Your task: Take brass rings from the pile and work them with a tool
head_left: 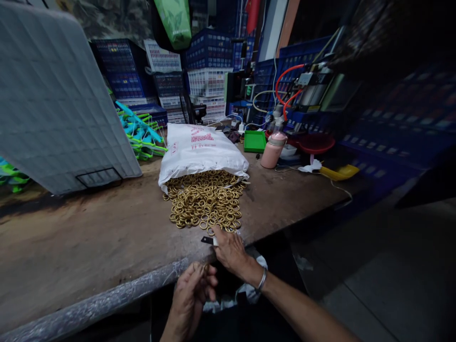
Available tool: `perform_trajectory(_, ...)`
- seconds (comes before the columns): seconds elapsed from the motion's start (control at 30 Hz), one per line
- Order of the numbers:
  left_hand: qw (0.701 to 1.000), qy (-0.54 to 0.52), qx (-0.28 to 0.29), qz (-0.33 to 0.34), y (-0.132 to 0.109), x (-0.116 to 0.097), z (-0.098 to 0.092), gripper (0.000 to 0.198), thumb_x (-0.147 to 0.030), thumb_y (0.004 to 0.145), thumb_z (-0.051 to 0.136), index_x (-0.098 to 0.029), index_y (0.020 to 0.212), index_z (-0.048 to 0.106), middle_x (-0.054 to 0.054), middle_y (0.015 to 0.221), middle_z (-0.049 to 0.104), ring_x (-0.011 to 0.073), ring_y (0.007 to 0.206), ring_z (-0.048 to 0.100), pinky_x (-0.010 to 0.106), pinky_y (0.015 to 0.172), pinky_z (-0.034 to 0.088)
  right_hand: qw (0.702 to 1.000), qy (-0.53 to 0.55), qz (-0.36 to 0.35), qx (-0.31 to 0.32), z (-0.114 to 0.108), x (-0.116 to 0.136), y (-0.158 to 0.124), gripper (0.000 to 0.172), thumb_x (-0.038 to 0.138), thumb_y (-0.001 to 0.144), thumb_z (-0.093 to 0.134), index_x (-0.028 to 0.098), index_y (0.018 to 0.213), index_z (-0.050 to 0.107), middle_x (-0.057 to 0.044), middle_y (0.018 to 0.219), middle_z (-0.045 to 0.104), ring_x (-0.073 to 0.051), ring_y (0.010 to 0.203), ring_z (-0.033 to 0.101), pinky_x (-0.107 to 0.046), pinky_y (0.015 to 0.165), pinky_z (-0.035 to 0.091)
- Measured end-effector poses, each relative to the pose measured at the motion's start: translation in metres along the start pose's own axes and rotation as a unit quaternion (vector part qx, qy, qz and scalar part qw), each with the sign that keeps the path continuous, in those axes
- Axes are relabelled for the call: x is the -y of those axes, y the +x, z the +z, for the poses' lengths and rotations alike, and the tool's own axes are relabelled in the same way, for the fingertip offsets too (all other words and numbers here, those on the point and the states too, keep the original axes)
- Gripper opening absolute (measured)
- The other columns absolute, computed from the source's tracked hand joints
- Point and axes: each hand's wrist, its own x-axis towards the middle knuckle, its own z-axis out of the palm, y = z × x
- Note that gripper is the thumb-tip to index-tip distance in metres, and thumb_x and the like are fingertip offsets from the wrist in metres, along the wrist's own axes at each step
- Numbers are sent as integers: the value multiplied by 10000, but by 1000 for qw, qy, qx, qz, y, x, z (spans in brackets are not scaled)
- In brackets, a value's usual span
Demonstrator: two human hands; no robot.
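Observation:
A heap of brass-coloured rings (206,202) spills from the open mouth of a white printed sack (204,149) on the brown table (107,247). My right hand (230,249) is at the near edge of the heap, closed on a small cutter with a dark blade (207,240) that points left; its fingertips touch the nearest rings. Lower and to the left, my left hand (194,289) is at the table's edge with thumb and forefinger pinched together. Something small, perhaps a ring, is between those fingertips, too small to make out.
A grey padded panel (64,104) stands at the left, beside green and blue plastic pieces (140,133). Behind the sack are a green tray (254,141), a pink bottle (273,149), a red dish (315,142) and stacked crates (208,50). A yellow scoop (340,172) lies at the right.

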Motion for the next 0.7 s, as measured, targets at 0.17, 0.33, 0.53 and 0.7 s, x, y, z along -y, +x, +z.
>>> perform_trajectory(0.17,997,-67,-16,-33,5,-6,-6,237,-251,605,699,-171,798,588,25,684,614,113,535,535,197,414,395,998,-43,38,4,15,2,13,335,168,771,408,141,1105,396,-110,872,589,-221,800,528,-309,691,328)
perform_trajectory(0.33,988,-116,-57,-86,20,-9,-19,261,-235,487,773,-141,676,620,13,629,614,88,510,527,179,427,387,997,-55,58,1,29,-3,24,414,170,735,452,128,1142,387,-124,883,588,-253,837,524,-347,723,338)
perform_trajectory(0.53,988,-106,-55,-96,37,-15,-24,286,-293,469,790,-137,579,577,-6,580,582,84,505,515,161,400,371,999,-18,47,-19,35,-10,24,438,189,731,450,114,1157,378,-125,926,578,-241,882,507,-323,738,328)
perform_trajectory(0.7,994,-22,-97,-34,50,-12,-23,402,-425,449,769,-167,636,523,-59,476,504,59,377,437,134,310,283,999,37,-7,-32,23,-9,14,350,127,715,399,166,1062,424,-79,918,566,-199,843,491,-277,714,307)
